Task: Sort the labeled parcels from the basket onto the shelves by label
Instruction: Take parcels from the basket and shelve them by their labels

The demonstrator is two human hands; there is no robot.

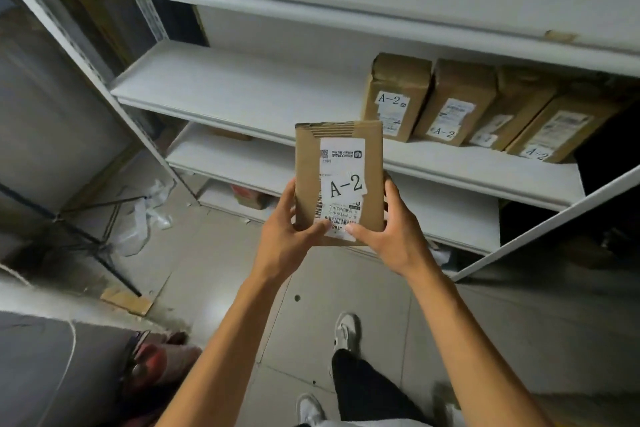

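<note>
Brown parcel (338, 180) marked A-2, held upright in front of the white shelves (242, 90). Gripped at its lower corners by left hand (287, 232) and right hand (391, 232), thumbs on the label. Behind, on the right of a shelf, four parcels (485, 107) side by side, three showing A-2.

1 head-worn view looks forward and down – close over the hands (339, 232), shelves (242, 87) beyond.

A crumpled clear plastic bag (138, 222) is lying on the gray tile floor (221, 274) near the left edge. A flat bit of cardboard (127, 302) is lying closer, beside a thin black metal stand (86, 236).
</note>
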